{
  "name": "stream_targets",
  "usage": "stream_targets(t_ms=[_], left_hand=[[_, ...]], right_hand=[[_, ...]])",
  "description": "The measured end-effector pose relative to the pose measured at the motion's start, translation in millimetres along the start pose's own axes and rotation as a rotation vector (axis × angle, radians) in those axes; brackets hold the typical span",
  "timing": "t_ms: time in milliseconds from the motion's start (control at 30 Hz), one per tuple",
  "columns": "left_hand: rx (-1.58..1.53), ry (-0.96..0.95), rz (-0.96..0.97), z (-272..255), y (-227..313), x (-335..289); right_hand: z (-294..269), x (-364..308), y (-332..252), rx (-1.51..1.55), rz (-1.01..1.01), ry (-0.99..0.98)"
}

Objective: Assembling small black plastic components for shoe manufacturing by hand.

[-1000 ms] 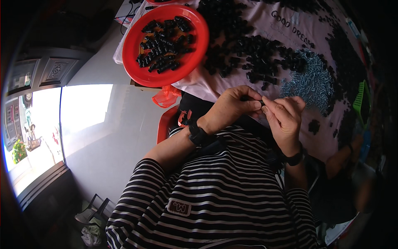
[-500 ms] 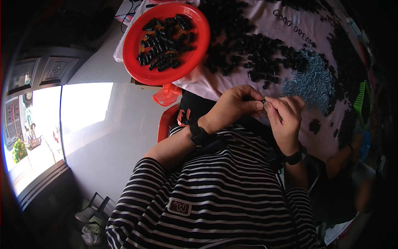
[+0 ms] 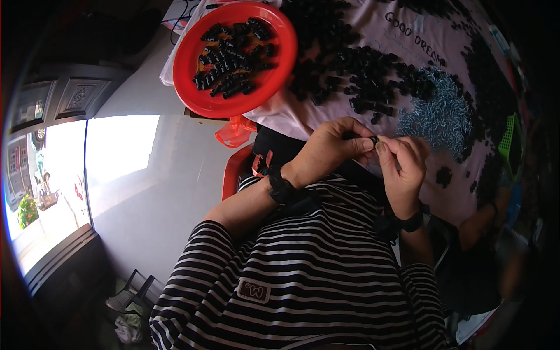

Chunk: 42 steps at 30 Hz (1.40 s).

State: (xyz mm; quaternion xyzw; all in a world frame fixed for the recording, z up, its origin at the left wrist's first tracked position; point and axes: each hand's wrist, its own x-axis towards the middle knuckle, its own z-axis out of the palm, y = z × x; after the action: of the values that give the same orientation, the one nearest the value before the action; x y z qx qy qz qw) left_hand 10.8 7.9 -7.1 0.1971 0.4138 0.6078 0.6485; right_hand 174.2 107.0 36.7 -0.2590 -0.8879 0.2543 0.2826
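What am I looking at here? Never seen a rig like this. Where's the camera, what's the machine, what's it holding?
No machine: each grip is a person's bare hand. The view comes from the left of two fisheye cameras worn on the head, looking down, so straight edges bend near the rim. Picture left is the wearer's left.

The left grip pinches a small dark piece between thumb and finger. The right grip has its fingertips at that piece; whether they hold something smaller is hidden.

On the pink cloth lie loose black parts and a heap of bluish, screw-like bits. The red plate, at upper left, carries longer black pieces.
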Motion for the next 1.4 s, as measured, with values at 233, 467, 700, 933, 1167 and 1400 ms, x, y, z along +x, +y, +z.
stream_targets(t_ms=[233, 467, 700, 933, 1167, 1400], left_hand=[[0.035, 0.035, 0.019, -1.2, 0.1, -0.6], [-0.076, 0.005, -0.015, -7.3, 0.3, -0.2], [0.046, -0.028, -0.008, -5.0, 1.2, 1.5], [-0.002, 0.020, -0.015, -3.6, 1.8, 2.1], [-0.036, -0.007, -0.021, -7.9, 2.9, 0.1], [0.097, 0.012, -0.055, -7.0, 4.0, 3.2]], right_hand=[[-2.1, 3.3, 0.1, -0.209, -0.225, -0.040], [-0.3, 4.3, 5.3, 0.008, -0.075, -0.068], [-0.7, 3.8, 6.3, 0.020, -0.040, -0.048], [-5.0, 4.6, -7.9, -0.249, -0.216, -0.093], [11.3, 1.3, 34.4, 0.011, 0.126, -0.030], [47.3, -3.2, 57.9, -0.466, 0.042, -0.036]])
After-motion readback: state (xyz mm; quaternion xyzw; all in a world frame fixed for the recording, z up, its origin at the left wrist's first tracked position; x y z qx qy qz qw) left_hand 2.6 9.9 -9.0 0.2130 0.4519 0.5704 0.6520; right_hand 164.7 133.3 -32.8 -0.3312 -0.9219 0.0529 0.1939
